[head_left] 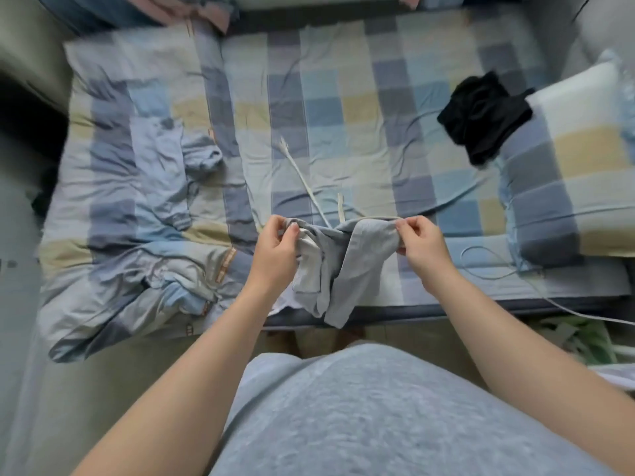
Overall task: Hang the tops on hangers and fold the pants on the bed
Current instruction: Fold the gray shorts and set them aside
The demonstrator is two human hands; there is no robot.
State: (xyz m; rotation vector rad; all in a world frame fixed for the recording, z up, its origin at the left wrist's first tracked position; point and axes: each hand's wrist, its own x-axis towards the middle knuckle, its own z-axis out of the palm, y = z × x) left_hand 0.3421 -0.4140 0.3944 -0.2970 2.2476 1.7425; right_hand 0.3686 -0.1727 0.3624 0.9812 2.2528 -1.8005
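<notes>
Grey drawstring pants (347,262) hang over the near edge of the checked bed (343,108). My left hand (276,250) grips the waistband at its left end, and my right hand (421,245) pinches the right end, so the waist is stretched between them. The white drawstrings (302,173) trail up over the sheet. A crumpled black garment (484,115) lies at the right of the bed, against a pillow. No hanger is in view.
A rumpled checked quilt (137,207) covers the bed's left side and spills over the near edge. A checked pillow (567,173) sits at the right. A thin white cable (494,276) runs along the near right edge. Pink fabric (192,12) lies at the far edge.
</notes>
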